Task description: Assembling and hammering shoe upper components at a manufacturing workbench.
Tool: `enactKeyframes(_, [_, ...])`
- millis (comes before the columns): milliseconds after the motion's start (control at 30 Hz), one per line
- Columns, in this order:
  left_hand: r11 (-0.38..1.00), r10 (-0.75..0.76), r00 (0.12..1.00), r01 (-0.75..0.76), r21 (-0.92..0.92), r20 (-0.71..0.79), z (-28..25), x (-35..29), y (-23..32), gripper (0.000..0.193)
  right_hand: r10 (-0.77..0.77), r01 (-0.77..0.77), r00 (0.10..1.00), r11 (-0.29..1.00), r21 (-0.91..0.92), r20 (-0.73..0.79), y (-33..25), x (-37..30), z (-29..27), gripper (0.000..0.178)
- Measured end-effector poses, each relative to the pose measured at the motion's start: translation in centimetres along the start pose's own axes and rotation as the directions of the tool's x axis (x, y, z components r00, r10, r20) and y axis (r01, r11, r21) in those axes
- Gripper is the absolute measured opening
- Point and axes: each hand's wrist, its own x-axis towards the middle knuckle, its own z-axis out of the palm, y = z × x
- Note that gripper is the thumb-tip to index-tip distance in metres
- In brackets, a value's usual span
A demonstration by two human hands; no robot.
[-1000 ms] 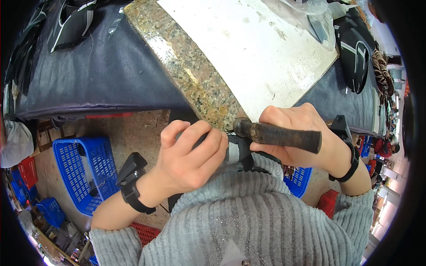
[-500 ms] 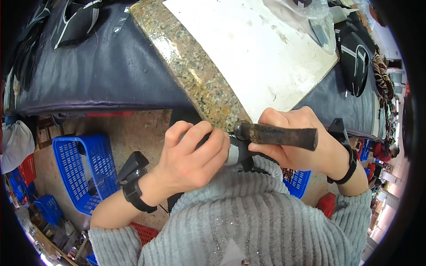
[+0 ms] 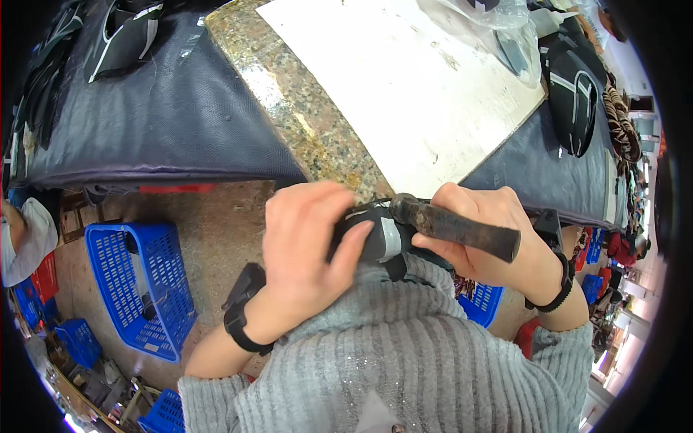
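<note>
Left hand (image 3: 307,249) wraps the black-and-grey workpiece (image 3: 375,234), pressed against the person's chest just below the tabletop (image 3: 317,137) edge. Right hand (image 3: 491,231) is closed round a dark hammer (image 3: 451,227), whose long axis runs left to right, head end touching the workpiece, handle end pointing to the person's right. Both hands meet at the piece, the left covering it more.

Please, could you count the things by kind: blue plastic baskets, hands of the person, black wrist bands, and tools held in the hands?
Blue plastic baskets: 5, the largest on the floor at left, others only partly in view
Hands: 2, left hand and right hand
Black wrist bands: 2, left, right
Tools: 1, a dark hammer
Total: 10
</note>
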Motion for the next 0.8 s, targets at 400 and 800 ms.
enactKeyframes(400, [0.996, -0.090, 0.996, 0.090, 0.000, -0.020, -0.7, 0.0, 0.1, 0.031, -0.114, 0.122, 0.987, 0.991, -0.061, 0.116, 0.5, 1.2, -1.3, 0.034])
enactKeyframes(800, [0.902, 0.306, 0.927, -0.355, 0.244, 0.217, -0.5, -0.3, -0.9, 0.036, -0.136, 0.138, 0.983, 0.990, -0.002, 0.126, 0.9, 1.4, -1.7, 0.032])
